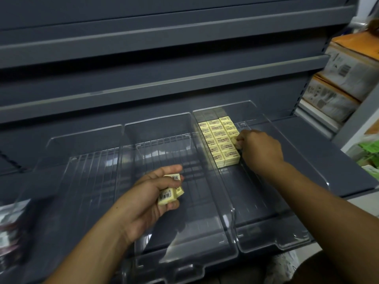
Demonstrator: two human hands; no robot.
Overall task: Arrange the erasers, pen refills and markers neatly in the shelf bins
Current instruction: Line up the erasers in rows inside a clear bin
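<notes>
1. On the grey shelf, three clear plastic bins stand side by side: the left bin, the middle bin and the right bin.
2. Inside the right bin, a block of erasers lies in the back part, against the bin's left wall. The erasers are pale yellow with dark print, and they sit in tidy rows that touch each other.
3. The right hand reaches into the right bin and is at the right edge of the block. Its fingers are curled, and they pinch a single eraser which touches the row beside it.
4. The left hand is above the front half of the middle bin, palm turned to the side. Its fingers and thumb are bent around a few loose erasers, which show white barcode labels. How many it holds cannot be told exactly.
5. Beside the shelf on the right, cardboard boxes are stacked on another rack.
6. At the far left edge, a blurred packet is seen; what it contains cannot be told.
</notes>
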